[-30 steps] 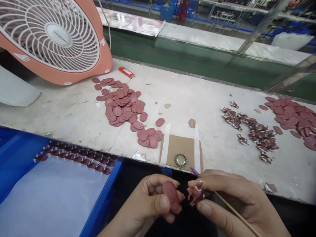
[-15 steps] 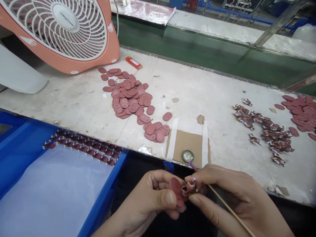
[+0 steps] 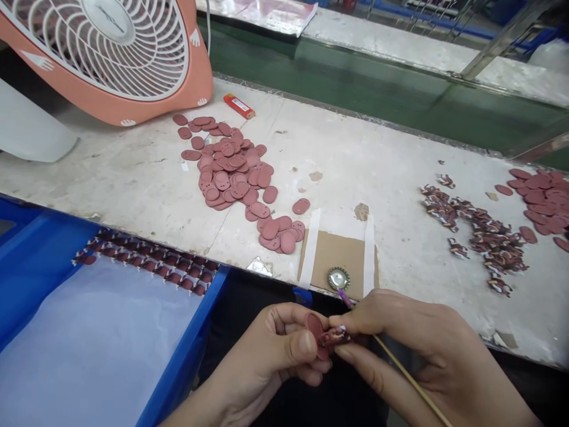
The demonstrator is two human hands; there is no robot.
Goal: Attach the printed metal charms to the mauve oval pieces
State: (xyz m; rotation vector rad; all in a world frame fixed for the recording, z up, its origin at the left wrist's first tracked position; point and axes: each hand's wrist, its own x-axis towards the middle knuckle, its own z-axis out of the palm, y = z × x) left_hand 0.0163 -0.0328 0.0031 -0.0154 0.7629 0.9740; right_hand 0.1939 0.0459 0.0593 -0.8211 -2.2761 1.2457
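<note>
My left hand (image 3: 271, 362) pinches a dusky-pink oval rubber piece (image 3: 313, 327) between thumb and fingers, with its face partly hidden. My right hand (image 3: 413, 338) holds a small printed maroon-and-white figure (image 3: 334, 337) against that oval. The same hand grips a thin wooden stick (image 3: 411, 379), whose purple tip (image 3: 344, 298) points up towards a metal bottle cap (image 3: 338, 279). The cap lies upside down on a cardboard square (image 3: 333, 261), taped to the bench just beyond my hands.
A white bench (image 3: 355, 142) carries loose pink ovals (image 3: 231, 172), a heap of printed figures (image 3: 475, 231) and more ovals (image 3: 540, 201). A peach fan (image 3: 106, 53) and red lighter (image 3: 239, 106) stand behind. A blue bin (image 3: 111, 338) lies left, holding rows of finished pieces (image 3: 146, 261).
My hands have come together: the figure, apart from the oval a second ago, now lies pressed across it. The stick's purple tip has moved nearer the bottle cap.
</note>
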